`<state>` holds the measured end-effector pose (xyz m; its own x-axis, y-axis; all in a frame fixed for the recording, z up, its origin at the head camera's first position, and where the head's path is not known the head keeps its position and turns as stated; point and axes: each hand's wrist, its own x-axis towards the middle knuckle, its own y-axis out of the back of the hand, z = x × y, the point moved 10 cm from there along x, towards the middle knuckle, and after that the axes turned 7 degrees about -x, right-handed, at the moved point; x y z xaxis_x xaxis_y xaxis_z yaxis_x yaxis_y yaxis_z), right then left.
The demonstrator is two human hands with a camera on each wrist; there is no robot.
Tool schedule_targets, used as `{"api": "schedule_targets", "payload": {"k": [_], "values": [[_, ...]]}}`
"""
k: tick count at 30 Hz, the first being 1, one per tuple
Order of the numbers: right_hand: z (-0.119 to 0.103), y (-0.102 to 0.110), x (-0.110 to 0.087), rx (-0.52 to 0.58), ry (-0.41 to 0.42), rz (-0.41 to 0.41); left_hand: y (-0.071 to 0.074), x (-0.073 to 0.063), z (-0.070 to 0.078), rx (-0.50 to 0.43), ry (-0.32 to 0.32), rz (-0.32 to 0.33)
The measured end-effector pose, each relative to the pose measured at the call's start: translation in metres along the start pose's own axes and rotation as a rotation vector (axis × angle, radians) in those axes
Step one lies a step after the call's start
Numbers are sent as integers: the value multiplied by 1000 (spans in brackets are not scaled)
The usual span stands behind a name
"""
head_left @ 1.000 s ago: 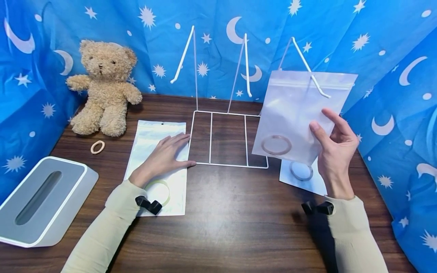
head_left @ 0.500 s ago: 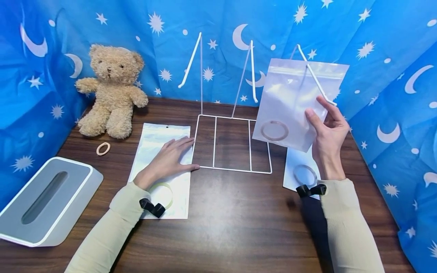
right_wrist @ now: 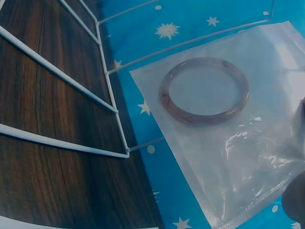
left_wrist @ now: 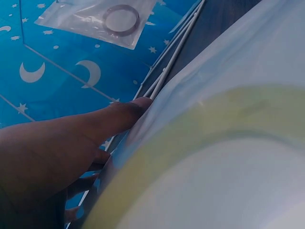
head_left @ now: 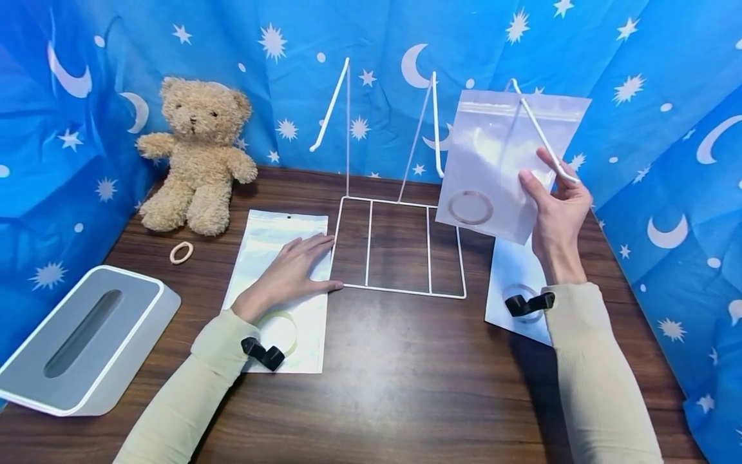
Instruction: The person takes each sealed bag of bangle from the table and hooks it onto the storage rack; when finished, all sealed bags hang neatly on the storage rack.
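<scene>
My right hand [head_left: 559,212] pinches a clear zip bag [head_left: 493,161] at its lower right, thumb in front. A brownish bangle [head_left: 471,207] lies in the bag's bottom corner. The right prong of a white wire display rack [head_left: 400,290] crosses in front of the bag's upper part; whether it passes through the bag's hole I cannot tell. My left hand [head_left: 290,274] lies with relaxed fingers over a white zip bag [head_left: 310,322] holding a yellow-green bangle [head_left: 281,332]. Its fingertips and thumb touch the rack base's left side.
Another bag [head_left: 504,274] with a greyish bangle lies to the right, partly behind my right wrist. A teddy bear [head_left: 197,154], a small wooden ring [head_left: 181,253] and a grey-and-white tissue box [head_left: 142,341] are on the left. A star-patterned blue cloth [head_left: 290,38] surrounds the table.
My right hand has raised the bag and moved it back along the right prong. The left hand stays by the rack base. The whole head view has shifted slightly.
</scene>
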<state>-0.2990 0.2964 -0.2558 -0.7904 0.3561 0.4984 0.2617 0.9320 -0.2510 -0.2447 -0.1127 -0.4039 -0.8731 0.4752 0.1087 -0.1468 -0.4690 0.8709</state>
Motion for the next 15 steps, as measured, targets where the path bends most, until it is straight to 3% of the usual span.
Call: {"api": "schedule_targets", "payload": {"k": [8, 15], "values": [[4, -4, 13, -17, 11, -17, 0, 0, 1, 7, -12, 9], [1, -7, 12, -25, 15, -21, 1, 0, 1, 13, -21, 10]]}}
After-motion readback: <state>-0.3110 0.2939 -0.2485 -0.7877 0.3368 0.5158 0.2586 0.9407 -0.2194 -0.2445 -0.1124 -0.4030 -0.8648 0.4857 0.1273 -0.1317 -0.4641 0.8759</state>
